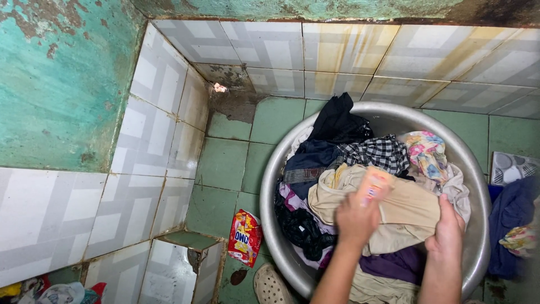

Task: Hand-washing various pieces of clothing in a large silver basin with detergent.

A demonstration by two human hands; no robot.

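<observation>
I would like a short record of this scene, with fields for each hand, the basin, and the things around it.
left hand: holds a small blurred packet over the clothes
right hand: rests on the beige cloth
basin: round, metal, full of mixed clothes
floor: green tiles; red detergent bag beside the basin
sandal: at the basin's near edge

The big round metal basin (475, 186) has a dull grey shine and a smooth wall. Inside it lies soft matt cloth: a beige cotton-like garment (405, 211), a black and white checked shirt (379, 153) and a flowered pastel cloth (424, 152). The left hand (355, 217) holds a small glossy plastic packet (375, 186), and the right hand (447, 231) presses the beige garment. On the near left floor the red detergent bag (245, 236) looks shiny. The green floor tiles (225, 163) are matt and stained; the turquoise painted wall (56, 84) is rough and peeling.
</observation>
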